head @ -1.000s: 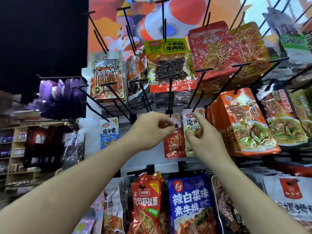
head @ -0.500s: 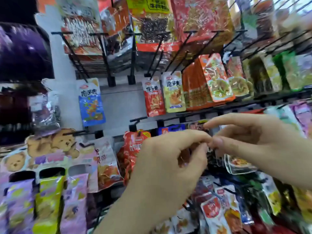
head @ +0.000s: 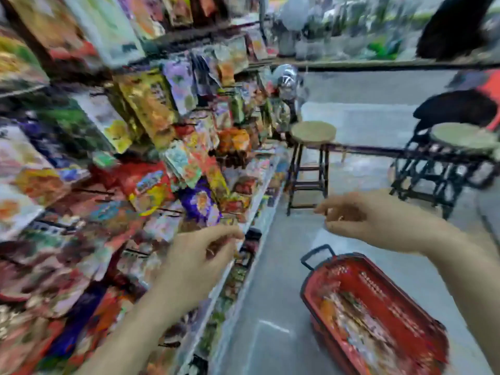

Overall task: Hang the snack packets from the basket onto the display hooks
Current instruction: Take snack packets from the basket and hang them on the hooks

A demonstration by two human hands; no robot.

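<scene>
1. snack packets point(head: 351, 328): loose heap inside the basket, with orange, white and red wrappers. Motion blur means the count cannot be told and the print is unreadable.
2. basket point(head: 392, 288): one, red plastic with slotted walls. It stands on the floor point(head: 270, 307) at lower right, with a black handle point(head: 316, 256) at its far end.
3. right hand point(head: 373, 223): one, in the air above the basket's far end and apart from it. It is empty, fingers loosely curled, with a gap between thumb and index.
4. left hand point(head: 200, 263): one, in front of the lower part of the rack point(head: 257, 209). It is empty, fingers loosely curved toward the thumb. Whether it brushes a packet cannot be told.
5. display hooks point(head: 169, 211): thin black prongs on the rack at left. Only a few show between the goods, and the blur prevents a count.
6. hung packets point(head: 151, 104): many, in crowded rows across the whole left side. They are gold, purple, red, green and white, and all brands and labels are smeared and illegible.
7. stools point(head: 313, 132): two, with round pale tops on dark frames. One is just past the rack's far end; the second stool point(head: 462, 136) is well apart from it at right.
8. floor: grey, running between the rack and the stools, with the basket on it.
</scene>
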